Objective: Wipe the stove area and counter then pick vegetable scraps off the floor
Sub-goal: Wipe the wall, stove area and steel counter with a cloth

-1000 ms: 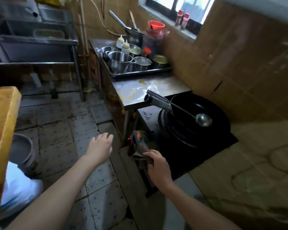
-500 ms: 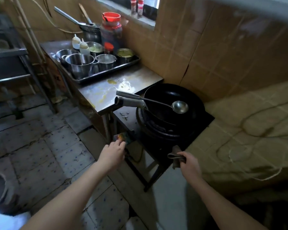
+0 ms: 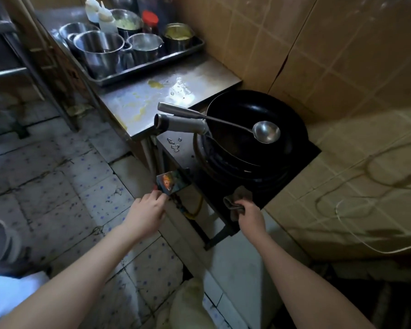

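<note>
Head view: I see the rag (image 3: 235, 201) now on the stove's (image 3: 214, 186) near corner, moved from its front-left.
Right hand (image 3: 250, 216): fingers clenched on the rag.
Left hand (image 3: 147, 214): has reached the card (image 3: 172, 182); I cannot tell its grip.
Meaning: stove wiping can start; table (image 3: 199, 79) spill (image 3: 156, 84) unwiped.
Wok (image 3: 247, 115): ladle (image 3: 266, 132) only.
Tray (image 3: 152, 67): steel pots (image 3: 97, 47), two with yellow contents.

I have both bare forearms stretched forward. My left hand (image 3: 147, 216) is knuckles-up with fingers loosely extended. My right hand (image 3: 250, 217) clenches a cloth (image 3: 234, 201) at the stove's (image 3: 223, 186) front edge.
</note>
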A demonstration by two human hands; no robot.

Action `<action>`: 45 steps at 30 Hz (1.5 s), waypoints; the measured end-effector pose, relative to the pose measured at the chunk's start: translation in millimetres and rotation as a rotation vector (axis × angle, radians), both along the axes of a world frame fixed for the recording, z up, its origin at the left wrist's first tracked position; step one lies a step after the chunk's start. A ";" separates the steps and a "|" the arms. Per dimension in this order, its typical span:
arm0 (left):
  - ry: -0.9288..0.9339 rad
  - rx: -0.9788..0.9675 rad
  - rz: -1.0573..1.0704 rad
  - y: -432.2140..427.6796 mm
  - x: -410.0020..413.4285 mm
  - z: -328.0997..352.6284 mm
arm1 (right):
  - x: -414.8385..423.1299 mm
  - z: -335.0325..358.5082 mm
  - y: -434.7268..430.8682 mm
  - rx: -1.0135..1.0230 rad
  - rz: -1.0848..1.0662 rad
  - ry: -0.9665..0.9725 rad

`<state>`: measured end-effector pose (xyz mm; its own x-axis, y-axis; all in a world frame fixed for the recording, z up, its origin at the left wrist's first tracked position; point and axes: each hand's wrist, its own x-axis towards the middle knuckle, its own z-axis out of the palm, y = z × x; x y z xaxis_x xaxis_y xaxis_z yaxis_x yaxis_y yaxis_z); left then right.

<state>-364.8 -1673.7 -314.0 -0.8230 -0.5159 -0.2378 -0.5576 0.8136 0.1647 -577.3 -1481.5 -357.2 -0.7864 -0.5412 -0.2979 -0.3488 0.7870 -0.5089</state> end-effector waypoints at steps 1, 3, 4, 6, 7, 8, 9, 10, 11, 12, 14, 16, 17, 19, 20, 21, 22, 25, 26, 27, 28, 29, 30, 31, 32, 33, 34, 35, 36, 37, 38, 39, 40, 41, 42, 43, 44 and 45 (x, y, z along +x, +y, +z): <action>-0.003 0.001 0.004 -0.9 -4.3 0.4 | 2.8 -4.0 -3.1 0.010 0.012 -0.011; -0.001 0.005 0.012 -2.4 -14.2 1.3 | 9.5 -9.1 -11.8 0.023 0.046 0.003; 0.005 0.002 0.014 -3.5 -19.1 1.9 | 12.7 -10.9 -17.6 0.024 0.075 0.022; 0.010 -0.007 0.023 -5.5 -28.0 4.1 | 17.3 -13.7 -31.0 0.013 0.140 0.046; 0.010 -0.012 0.030 -6.6 -32.0 5.0 | 18.5 -14.8 -38.1 0.004 0.174 0.049; 0.009 -0.015 0.034 -7.9 -35.9 5.5 | 19.6 -15.8 -45.0 -0.005 0.212 0.048; 0.004 -0.015 0.038 -8.8 -39.5 6.1 | 20.4 -16.5 -51.5 -0.011 0.251 0.046; -0.002 -0.012 0.042 -9.4 -43.0 6.4 | 20.7 -17.4 -57.1 -0.018 0.296 0.050; -0.007 -0.007 0.044 -9.4 -46.7 6.3 | 20.3 -18.2 -61.1 -0.025 0.344 0.062; -0.011 -0.003 0.044 -9.0 -50.4 6.3 | 19.1 -18.7 -62.6 -0.030 0.393 0.081; -0.017 -0.010 0.035 -7.3 -57.4 5.5 | 14.6 -20.0 -56.2 -0.035 0.465 0.126; -0.008 -0.007 0.017 -4.8 -64.5 4.5 | 6.4 -22.0 -37.6 -0.024 0.437 0.112; -0.009 0.005 0.007 -4.0 -67.3 4.3 | 1.6 -23.2 -25.5 -0.007 0.387 0.087; -0.018 0.022 -0.015 -3.7 -72.3 3.2 | -10.2 -24.3 -1.5 0.032 0.297 0.058; -0.020 0.025 -0.026 -4.0 -73.5 2.2 | -16.0 -24.0 7.4 0.046 0.276 0.057; -0.018 0.029 -0.033 -4.7 -74.5 1.4 | -21.4 -23.4 13.5 0.051 0.266 0.063; -0.016 0.033 -0.037 -6.1 -74.8 0.7 | -25.7 -22.8 16.5 0.050 0.265 0.080; -0.002 0.033 -0.067 -17.3 -74.4 -1.8 | -25.6 -22.4 14.1 0.042 0.241 0.080; 0.005 0.028 -0.081 -23.0 -74.5 -2.4 | -21.7 -22.5 11.3 0.032 0.215 0.062; 0.010 0.025 -0.089 -29.6 -74.5 -2.8 | -16.6 -22.9 7.6 0.022 0.189 0.052; 0.010 0.029 -0.088 -37.3 -74.7 -3.1 | -10.4 -23.2 2.6 0.011 0.168 0.052; 0.007 0.040 -0.081 -46.2 -74.7 -3.3 | -3.6 -23.1 -3.9 0.002 0.154 0.051; 0.001 0.051 -0.075 -56.0 -74.2 -3.5 | 3.6 -23.1 -12.6 -0.005 0.146 0.047; -0.001 0.057 -0.080 -67.0 -73.3 -3.8 | 11.0 -22.5 -22.6 -0.008 0.141 0.042; -0.005 0.055 -0.099 -79.1 -71.8 -4.8 | 17.5 -21.6 -34.0 -0.009 0.134 0.044; -0.013 0.050 -0.129 -92.8 -69.9 -6.0 | 23.7 -20.9 -46.8 -0.010 0.120 0.050; -0.024 0.044 -0.164 -106.3 -67.7 -7.2 | 29.4 -20.1 -59.4 -0.007 0.100 0.057; -0.034 0.040 -0.197 -119.8 -65.0 -8.6 | 34.6 -18.8 -71.7 0.001 0.073 0.060; -0.043 0.038 -0.228 -134.5 -62.2 -10.1 | 39.1 -17.4 -84.8 0.012 0.037 0.063; -0.054 0.035 -0.258 -149.6 -59.8 -11.4 | 43.2 -16.2 -97.5 0.034 -0.004 0.056; -0.066 0.027 -0.288 -165.0 -58.2 -12.2 | 46.9 -14.7 -110.6 0.062 -0.038 0.052; -0.077 0.011 -0.316 -180.6 -57.1 -12.8 | 51.1 -12.9 -123.5 0.091 -0.064 0.046; -0.086 -0.004 -0.342 -196.1 -57.4 -12.7 | 55.0 -12.4 -136.4 0.116 -0.078 0.050; -0.092 -0.011 -0.367 -210.7 -58.7 -11.7 | 58.3 -11.6 -149.4 0.133 -0.087 0.053; -0.093 -0.013 -0.394 -224.0 -61.1 -9.9 | 61.2 -11.1 -162.7 0.136 -0.089 0.059; -0.086 -0.019 -0.423 -235.9 -64.2 -7.7 | 64.0 -10.7 -176.4 0.125 -0.082 0.065; -0.075 -0.024 -0.453 -248.2 -67.0 -5.2 | 66.3 -12.3 -192.1 0.127 -0.078 0.058; -0.056 -0.021 -0.471 -255.9 -69.5 -2.1 | 67.5 -12.5 -204.1 0.102 -0.083 0.044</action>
